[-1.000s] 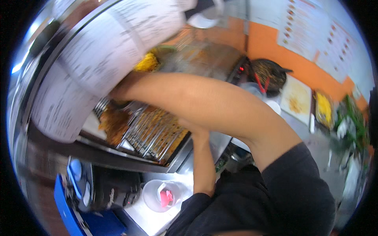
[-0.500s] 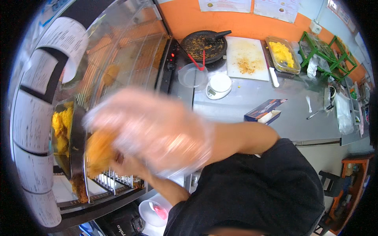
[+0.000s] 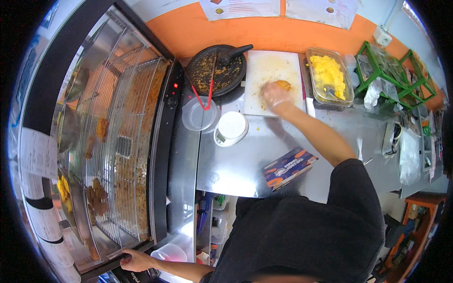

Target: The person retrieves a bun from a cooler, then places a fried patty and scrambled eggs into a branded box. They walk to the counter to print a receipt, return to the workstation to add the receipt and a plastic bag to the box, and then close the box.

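The food piece [image 3: 284,85] looks golden-orange and lumpy.

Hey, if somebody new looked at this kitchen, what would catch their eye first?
Probably the bright yellow food in a clear rectangular container at upper right. Next, perhaps, the wire-shelved display cabinet filling the left side, and the big black mortar at top centre. Right of the mortar, the plastic-gloved right hand is at a golden fried piece on the white cutting board.
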A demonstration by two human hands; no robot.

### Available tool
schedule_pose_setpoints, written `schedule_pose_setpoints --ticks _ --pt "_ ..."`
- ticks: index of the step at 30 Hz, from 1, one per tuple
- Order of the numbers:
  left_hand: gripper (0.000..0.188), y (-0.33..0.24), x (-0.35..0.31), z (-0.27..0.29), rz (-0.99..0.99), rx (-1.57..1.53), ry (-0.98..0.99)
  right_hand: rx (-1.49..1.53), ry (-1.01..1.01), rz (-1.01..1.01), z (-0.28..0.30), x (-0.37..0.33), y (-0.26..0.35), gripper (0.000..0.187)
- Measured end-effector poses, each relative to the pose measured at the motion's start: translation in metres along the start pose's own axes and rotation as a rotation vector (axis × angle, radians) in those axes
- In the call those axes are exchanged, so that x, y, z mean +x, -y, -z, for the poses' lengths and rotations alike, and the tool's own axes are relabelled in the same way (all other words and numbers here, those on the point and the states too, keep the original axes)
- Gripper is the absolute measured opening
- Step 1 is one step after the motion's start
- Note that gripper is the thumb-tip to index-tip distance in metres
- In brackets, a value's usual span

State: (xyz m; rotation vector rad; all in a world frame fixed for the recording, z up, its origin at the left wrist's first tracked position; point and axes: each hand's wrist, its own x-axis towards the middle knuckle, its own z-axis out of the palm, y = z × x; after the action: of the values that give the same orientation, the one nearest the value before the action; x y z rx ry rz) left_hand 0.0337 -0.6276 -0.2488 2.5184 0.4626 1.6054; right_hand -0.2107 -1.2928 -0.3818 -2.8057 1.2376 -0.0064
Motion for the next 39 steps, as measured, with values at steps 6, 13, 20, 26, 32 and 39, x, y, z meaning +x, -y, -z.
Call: schedule_pose_setpoints --ticks 6,13,20,26,32,39 --pt "0.051 -0.005 0.003 0.017 0.049 0.202 0.053 0.302 -0.06 -0.198 -0.044 -0.071 -0.061 0.035" --pt "0.018 -0.278 -0.177 0.026 -0.358 -0.905 0.544 0.272 -0.062 -0.643 -0.049 -0.101 -0.108 0.045" --pt "0.015 -0.556 -0.305 0.096 -0.717 -1.93 1.138 0.589 -0.102 -0.585 -0.014 -0.1 -0.103 0.042" --pt "0.018 -0.667 -0.394 0.107 -1.174 -1.949 1.127 0.649 0.156 -0.497 -0.008 -0.12 -0.062 0.037" --pt "0.014 -0.687 -0.46 0.074 -1.424 -1.633 1.48 0.568 0.311 -0.537 0.001 -0.106 -0.053 0.039" --pt "0.013 -0.694 -0.468 0.06 -1.433 -1.579 1.435 0.56 0.206 -0.498 -0.024 -0.088 -0.045 0.038"
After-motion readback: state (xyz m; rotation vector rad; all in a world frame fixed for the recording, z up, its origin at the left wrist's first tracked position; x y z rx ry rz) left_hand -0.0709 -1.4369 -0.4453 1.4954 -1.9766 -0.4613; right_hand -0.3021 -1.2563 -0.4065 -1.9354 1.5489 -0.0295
